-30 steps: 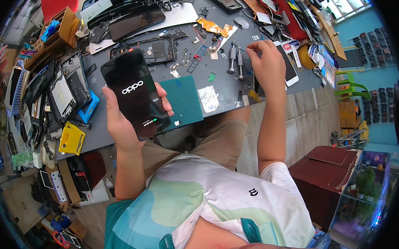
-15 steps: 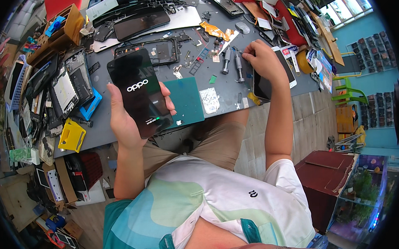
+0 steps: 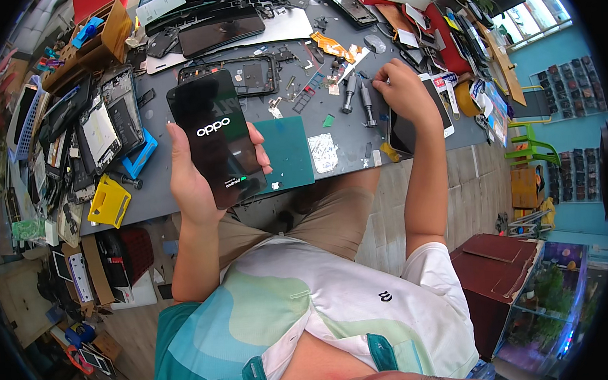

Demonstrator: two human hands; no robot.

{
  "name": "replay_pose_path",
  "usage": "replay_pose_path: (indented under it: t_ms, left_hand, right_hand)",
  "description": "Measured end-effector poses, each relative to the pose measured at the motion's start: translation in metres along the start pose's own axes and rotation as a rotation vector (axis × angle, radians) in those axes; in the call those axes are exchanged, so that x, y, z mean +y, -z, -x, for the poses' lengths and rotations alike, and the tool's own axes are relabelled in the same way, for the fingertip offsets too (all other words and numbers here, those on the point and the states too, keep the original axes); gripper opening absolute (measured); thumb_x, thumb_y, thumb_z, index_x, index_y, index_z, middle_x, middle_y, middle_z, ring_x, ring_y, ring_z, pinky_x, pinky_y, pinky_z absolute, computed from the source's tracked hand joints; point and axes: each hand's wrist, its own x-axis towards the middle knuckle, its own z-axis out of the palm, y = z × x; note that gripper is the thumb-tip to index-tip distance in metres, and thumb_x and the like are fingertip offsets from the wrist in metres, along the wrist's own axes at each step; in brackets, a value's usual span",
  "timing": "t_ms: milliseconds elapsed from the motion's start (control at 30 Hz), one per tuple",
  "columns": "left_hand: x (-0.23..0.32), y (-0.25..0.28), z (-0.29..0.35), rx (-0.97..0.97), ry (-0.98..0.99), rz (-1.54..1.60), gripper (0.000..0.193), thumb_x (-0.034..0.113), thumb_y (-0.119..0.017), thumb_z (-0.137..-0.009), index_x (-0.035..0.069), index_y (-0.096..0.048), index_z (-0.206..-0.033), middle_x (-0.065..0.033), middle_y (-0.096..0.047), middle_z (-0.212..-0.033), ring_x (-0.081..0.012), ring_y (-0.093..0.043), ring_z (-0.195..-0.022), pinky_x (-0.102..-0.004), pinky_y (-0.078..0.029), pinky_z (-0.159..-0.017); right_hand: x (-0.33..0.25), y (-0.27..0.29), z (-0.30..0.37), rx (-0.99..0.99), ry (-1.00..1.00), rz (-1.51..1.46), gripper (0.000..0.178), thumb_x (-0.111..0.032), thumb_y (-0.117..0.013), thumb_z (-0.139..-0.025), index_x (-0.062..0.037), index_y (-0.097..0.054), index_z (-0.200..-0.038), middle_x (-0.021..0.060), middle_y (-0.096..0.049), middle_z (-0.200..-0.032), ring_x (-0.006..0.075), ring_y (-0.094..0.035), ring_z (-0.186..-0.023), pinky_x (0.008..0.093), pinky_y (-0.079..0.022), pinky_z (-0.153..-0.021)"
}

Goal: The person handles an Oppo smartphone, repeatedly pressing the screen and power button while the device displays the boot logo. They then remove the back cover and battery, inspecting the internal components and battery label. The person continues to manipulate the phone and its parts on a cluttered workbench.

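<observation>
My left hand (image 3: pixel 192 172) is closed around a black smartphone (image 3: pixel 218 150), with the thumb along its left edge and fingertips on its right edge. The phone is held upright above the desk, its dark screen showing a white start-up logo. My right hand (image 3: pixel 409 91) rests with curled fingers at the right of the desk, and I see nothing in it. Beneath that wrist lie a dark phone (image 3: pixel 402 134) and a white-edged phone (image 3: pixel 439 106), both partly covered. Two grey screwdrivers (image 3: pixel 367 104) lie just left of the right hand. Behind my left hand is a green mat (image 3: pixel 285 153).
An opened phone frame (image 3: pixel 260 75), an orange flex cable (image 3: pixel 334 46) and small parts are scattered over the grey desk. Stacked phone parts (image 3: pixel 102 135), a yellow stand (image 3: pixel 109 201) and a blue stand (image 3: pixel 140 155) crowd the left. A tape roll (image 3: pixel 465 97) sits far right.
</observation>
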Motion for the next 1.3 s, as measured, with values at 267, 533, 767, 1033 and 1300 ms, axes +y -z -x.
replay_pose_path:
  t_ms: [267,533,767,1033,1300]
  left_hand:
    - [-0.001,-0.001,0.001,0.022,0.006,0.017,0.093,0.074,-0.016,-0.111,-0.006,-0.064,-0.121,-0.0197,-0.07,-0.105,-0.0292,-0.074,-0.083,-0.0455,-0.064,-0.075]
    - [-0.001,0.0,0.0,0.018,0.005,0.032,0.093,0.074,-0.017,-0.11,-0.006,-0.063,-0.122,-0.0198,-0.07,-0.105,-0.0294,-0.074,-0.082,-0.0459,-0.064,-0.073]
    - [-0.001,-0.001,-0.001,0.021,0.009,0.046,0.093,0.074,-0.016,-0.11,-0.006,-0.063,-0.121,-0.02,-0.069,-0.105,-0.0295,-0.074,-0.082,-0.046,-0.064,-0.074]
    - [-0.001,0.0,0.0,0.025,-0.003,0.035,0.092,0.072,-0.015,-0.111,-0.006,-0.062,-0.121,-0.0201,-0.07,-0.103,-0.0295,-0.073,-0.081,-0.0455,-0.064,-0.073]
    - [-0.001,-0.001,-0.001,0.01,-0.006,0.029,0.092,0.072,-0.015,-0.111,-0.006,-0.062,-0.121,-0.0199,-0.069,-0.104,-0.0292,-0.073,-0.082,-0.0453,-0.063,-0.074]
  right_hand:
    - [-0.022,0.015,0.001,0.249,-0.209,-0.25,0.019,-0.014,-0.073,-0.099,0.0042,-0.069,-0.103,0.0213,-0.075,-0.101,0.0348,-0.072,-0.091,0.0438,-0.055,-0.084]
    - [-0.066,0.001,-0.004,0.216,0.033,-0.385,0.015,-0.005,-0.073,-0.097,0.0037,-0.069,-0.109,0.0189,-0.077,-0.1,0.0333,-0.075,-0.088,0.0402,-0.057,-0.08]
    - [-0.067,-0.003,-0.006,0.235,0.176,-0.298,0.016,-0.006,-0.071,-0.098,-0.0004,-0.076,-0.113,0.0145,-0.078,-0.107,0.0306,-0.073,-0.094,0.0368,-0.056,-0.085]
    - [-0.059,-0.005,0.009,0.181,0.308,-0.066,0.015,-0.007,-0.07,-0.095,-0.0056,-0.081,-0.105,0.0089,-0.072,-0.117,0.0306,-0.066,-0.114,0.0432,-0.052,-0.099]
    - [-0.055,-0.002,0.011,0.266,0.309,-0.023,0.013,-0.013,-0.074,-0.091,-0.006,-0.081,-0.1,0.0068,-0.071,-0.116,0.0293,-0.065,-0.108,0.0436,-0.05,-0.095]
